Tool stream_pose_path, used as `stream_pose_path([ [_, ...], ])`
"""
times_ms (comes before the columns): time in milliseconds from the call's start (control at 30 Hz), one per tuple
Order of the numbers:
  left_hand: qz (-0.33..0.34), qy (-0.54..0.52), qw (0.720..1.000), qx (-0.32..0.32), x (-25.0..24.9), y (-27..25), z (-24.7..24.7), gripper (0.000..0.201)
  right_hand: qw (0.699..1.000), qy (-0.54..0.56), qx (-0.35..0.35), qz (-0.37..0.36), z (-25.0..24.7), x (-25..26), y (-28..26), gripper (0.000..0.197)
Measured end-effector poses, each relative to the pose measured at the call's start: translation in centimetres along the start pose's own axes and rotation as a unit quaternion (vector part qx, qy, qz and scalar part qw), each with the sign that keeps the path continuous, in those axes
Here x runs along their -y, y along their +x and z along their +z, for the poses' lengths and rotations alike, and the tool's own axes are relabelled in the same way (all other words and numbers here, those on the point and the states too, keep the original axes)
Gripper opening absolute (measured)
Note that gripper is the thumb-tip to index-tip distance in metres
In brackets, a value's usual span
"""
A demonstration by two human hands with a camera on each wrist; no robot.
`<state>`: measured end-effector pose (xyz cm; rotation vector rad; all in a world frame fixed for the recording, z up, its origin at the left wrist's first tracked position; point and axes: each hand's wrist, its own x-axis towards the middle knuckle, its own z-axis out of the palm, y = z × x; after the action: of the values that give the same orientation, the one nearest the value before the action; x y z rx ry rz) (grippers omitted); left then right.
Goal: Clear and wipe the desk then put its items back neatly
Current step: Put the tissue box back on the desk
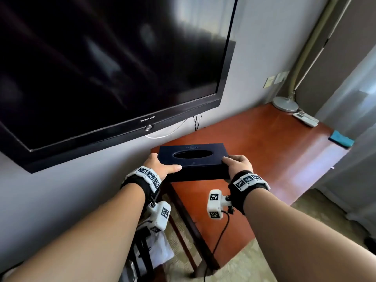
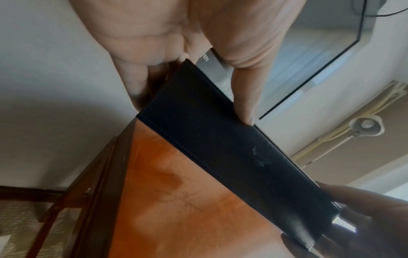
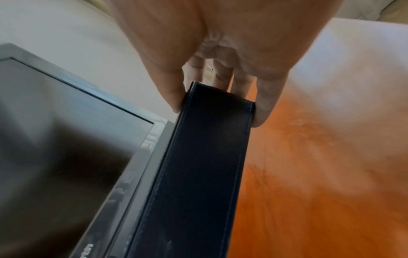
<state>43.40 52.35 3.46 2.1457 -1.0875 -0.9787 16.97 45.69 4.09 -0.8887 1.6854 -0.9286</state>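
A large dark wall-mounted television (image 1: 109, 74) hangs above a reddish wooden desk (image 1: 264, 143), where a lamp base (image 1: 285, 104), a remote (image 1: 305, 118) and a blue cloth (image 1: 341, 138) sit at the far end. At the desk's near corner, a dark tissue box (image 1: 193, 159) is held level by both ends, probably to set it squarely. The left hand (image 1: 162, 164) and right hand (image 1: 238, 165) each have a grip clasping an end, thumbs on top and forearms reaching forward.
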Motion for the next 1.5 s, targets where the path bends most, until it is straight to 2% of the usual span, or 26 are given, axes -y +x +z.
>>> stream_pose_path([
  [100, -0.020, -0.018, 1.000, 0.000, 1.7, 2.9, 1.5, 0.118, 0.999, -0.036, 0.022, 0.003, 1.6, -0.1, 3.4, 0.019],
  [167, -0.051, -0.041, 0.998, -0.002, 5.0, 6.8, 3.9, 0.118, 0.997, -0.065, 0.041, 0.006, 2.7, -0.2, 6.0, 0.018],
  [233, -0.085, -0.056, 0.995, -0.019, 6.3, 8.6, 5.5, 0.119, 0.993, -0.092, 0.067, 0.009, 3.8, -0.3, 9.1, 0.020],
  [333, -0.120, -0.063, 0.990, -0.043, 3.3, 7.7, 6.6, 0.095, 0.986, -0.121, 0.116, 0.007, 5.9, -0.5, 14.3, 0.025],
  [400, -0.160, -0.080, 0.982, -0.063, 2.0, 8.2, 7.8, 0.097, 0.979, -0.134, 0.154, 0.011, 7.4, -0.7, 17.5, 0.026],
  [500, -0.192, -0.099, 0.971, -0.100, 1.1, 10.1, 10.0, 0.111, 0.968, -0.148, 0.202, 0.026, 9.3, -0.8, 21.9, 0.032],
  [567, -0.197, -0.105, 0.968, -0.113, 0.6, 11.6, 11.0, 0.106, 0.959, -0.170, 0.228, 0.018, 10.3, -0.3, 24.4, 0.039],
  [667, -0.221, -0.057, 0.968, -0.110, 0.0, 13.0, 12.1, 0.093, 0.937, -0.241, 0.252, -0.020, 11.3, 0.9, 26.3, 0.056],
  [700, -0.233, -0.035, 0.966, -0.104, -0.2, 13.4, 12.4, 0.089, 0.922, -0.274, 0.270, -0.046, 11.6, 1.0, 26.4, 0.066],
  [733, -0.251, -0.019, 0.963, -0.101, -0.3, 13.7, 13.0, 0.087, 0.893, -0.328, 0.296, -0.081, 11.8, 0.9, 26.6, 0.079],
  [833, -0.241, 0.036, 0.965, -0.101, -0.5, 14.3, 14.5, 0.092, 0.776, -0.500, 0.347, -0.167, 12.4, -0.3, 26.8, 0.116],
  [867, -0.231, 0.049, 0.967, -0.099, -0.4, 14.3, 14.6, 0.093, 0.752, -0.527, 0.351, -0.184, 12.5, -0.7, 26.6, 0.123],
  [900, -0.228, 0.055, 0.968, -0.094, -0.5, 14.4, 14.5, 0.094, 0.741, -0.538, 0.352, -0.194, 12.7, -1.0, 26.6, 0.127],
  [1033, -0.259, 0.056, 0.961, -0.081, -0.8, 14.9, 13.4, 0.093, 0.728, -0.545, 0.356, -0.215, 13.8, -1.1, 27.0, 0.131],
  [1333, -0.291, 0.065, 0.953, -0.057, -0.6, 17.2, 11.1, 0.090, 0.729, -0.545, 0.358, -0.210, 16.6, -0.4, 27.7, 0.130],
  [1500, -0.293, 0.051, 0.952, -0.078, 0.6, 18.9, 10.6, 0.095, 0.730, -0.541, 0.362, -0.209, 17.9, 0.3, 28.1, 0.129],
])
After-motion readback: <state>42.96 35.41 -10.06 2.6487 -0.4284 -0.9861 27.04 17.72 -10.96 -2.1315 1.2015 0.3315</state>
